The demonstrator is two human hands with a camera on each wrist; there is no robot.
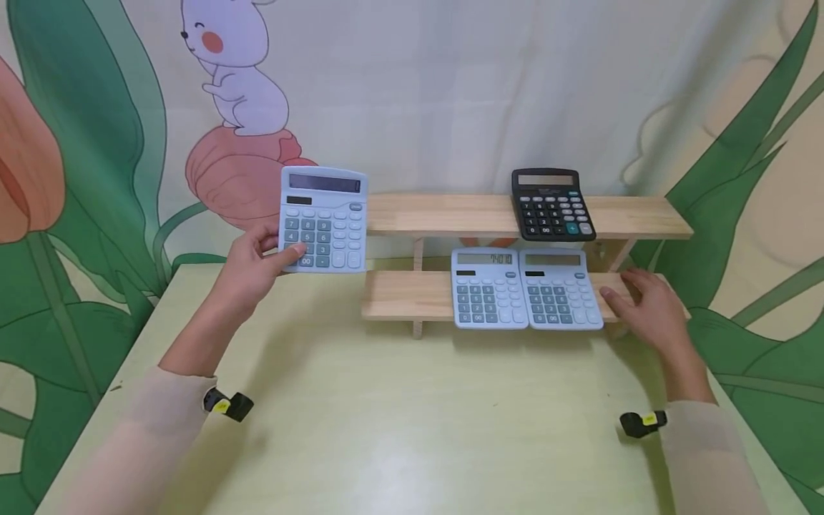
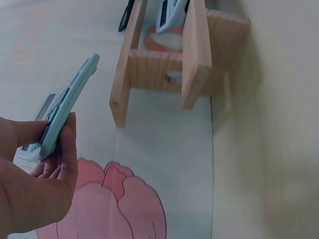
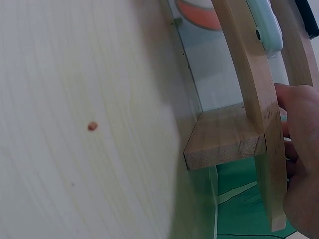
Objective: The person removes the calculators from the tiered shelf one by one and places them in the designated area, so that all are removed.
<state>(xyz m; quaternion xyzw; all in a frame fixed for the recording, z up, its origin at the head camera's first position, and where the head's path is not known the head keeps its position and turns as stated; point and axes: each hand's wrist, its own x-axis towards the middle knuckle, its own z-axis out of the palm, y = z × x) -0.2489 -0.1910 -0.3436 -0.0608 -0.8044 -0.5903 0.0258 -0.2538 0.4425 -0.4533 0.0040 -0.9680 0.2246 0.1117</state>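
Observation:
My left hand holds a light blue calculator upright, keys facing me, left of the wooden shelf. In the left wrist view the thumb of the left hand lies on the front of this calculator, with fingers behind it. Two more light blue calculators lean side by side on the lower board. A black calculator stands on the upper board. My right hand rests on the right end of the lower board, fingers relaxed; the right wrist view shows this hand against the board.
A pale green table spreads in front of the shelf. Behind it hangs a curtain printed with a rabbit and large leaves. The upper board sits above and behind the lower one. Each wrist carries a small black camera.

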